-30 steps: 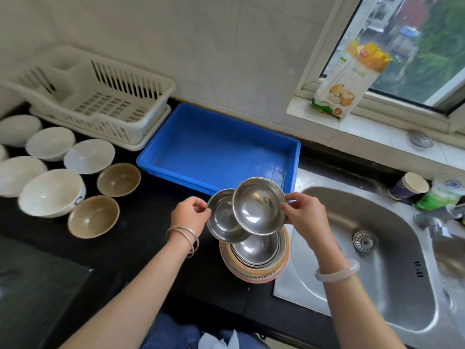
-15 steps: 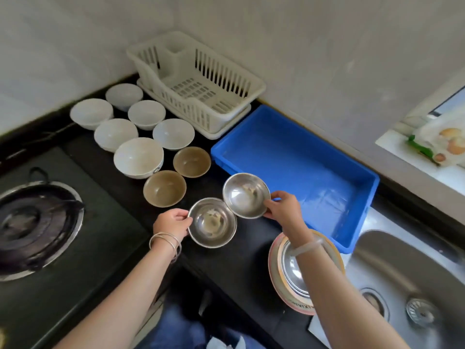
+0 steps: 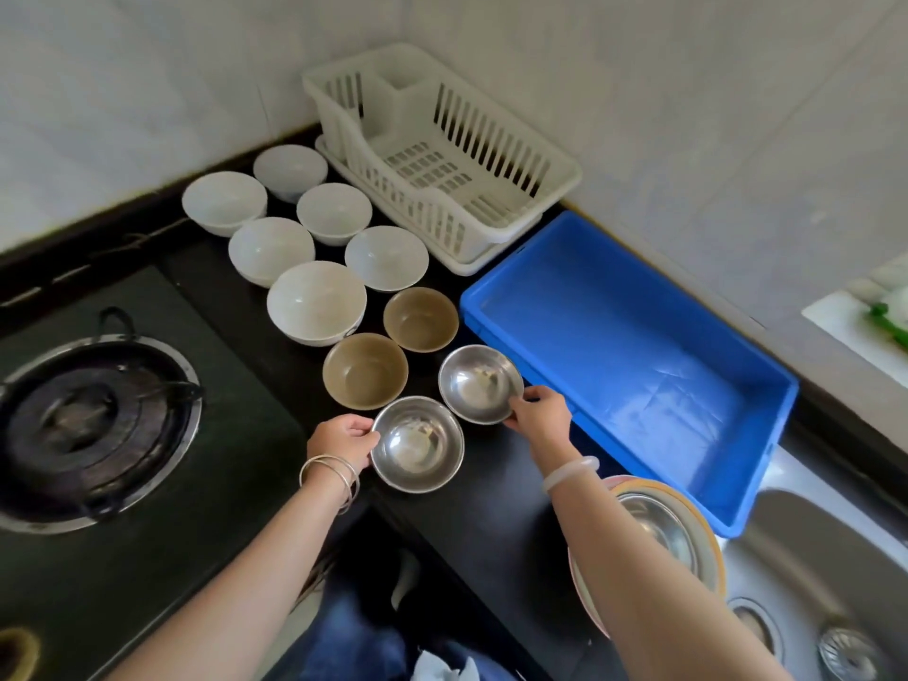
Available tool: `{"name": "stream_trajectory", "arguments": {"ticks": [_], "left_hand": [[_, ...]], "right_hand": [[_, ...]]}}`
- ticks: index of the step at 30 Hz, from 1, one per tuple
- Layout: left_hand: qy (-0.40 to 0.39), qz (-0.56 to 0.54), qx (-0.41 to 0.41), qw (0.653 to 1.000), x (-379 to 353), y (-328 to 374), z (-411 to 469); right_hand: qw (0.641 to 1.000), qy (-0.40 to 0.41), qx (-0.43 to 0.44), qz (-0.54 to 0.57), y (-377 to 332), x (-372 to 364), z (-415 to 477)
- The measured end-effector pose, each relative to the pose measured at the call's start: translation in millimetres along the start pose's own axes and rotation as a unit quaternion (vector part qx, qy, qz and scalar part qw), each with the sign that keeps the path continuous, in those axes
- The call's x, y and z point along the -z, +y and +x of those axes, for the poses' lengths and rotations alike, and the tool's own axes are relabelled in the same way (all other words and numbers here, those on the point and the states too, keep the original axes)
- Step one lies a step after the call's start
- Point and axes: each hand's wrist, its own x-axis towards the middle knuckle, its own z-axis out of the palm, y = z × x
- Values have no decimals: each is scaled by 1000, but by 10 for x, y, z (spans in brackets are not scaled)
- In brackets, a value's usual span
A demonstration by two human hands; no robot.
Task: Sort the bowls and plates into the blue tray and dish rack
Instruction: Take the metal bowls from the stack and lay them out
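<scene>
Left hand: fingers curled on the left rim of the near steel bowl, thumb on top of the rim; thin bangles on the wrist.
Right hand: pinches the near-right rim of the far steel bowl; a pale bracelet on the wrist.
Steel bowls: both upright and side by side, nearly touching, low over the black surface; I cannot tell whether they rest on it.
Brown bowls: two, upright on the surface, just behind and to the left of the steel pair, one beyond the other.
White bowls: six, upright, grouped behind the brown ones, between the stove and the rack.
Rack: white plastic, against the wall in the corner, holding no dishes.
Tray: blue, right of the rack and just right of the far steel bowl, nothing in it.
Stack: coloured plates with a steel bowl on top, at the front right of the surface, partly hidden by the right forearm.
Sink: steel, at the far right, beside the stack and the tray's near end.
</scene>
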Motion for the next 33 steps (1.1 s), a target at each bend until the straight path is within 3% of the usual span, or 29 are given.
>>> {"name": "stream_trajectory", "arguments": {"ticks": [11, 23, 28, 33], "left_hand": [[6, 9, 8, 1000, 11, -15, 48], [-3, 55, -43, 998, 105, 67, -69], [13, 125, -110, 986, 142, 209, -213], [-22, 142, -172, 975, -40, 427, -399]], "right_hand": [[1000, 0, -12, 16, 34, -147, 58], [998, -46, -23, 20, 54, -94, -83], [997, -55, 25, -50, 65, 66, -216], [983, 3, 124, -138, 89, 452, -409]]}}
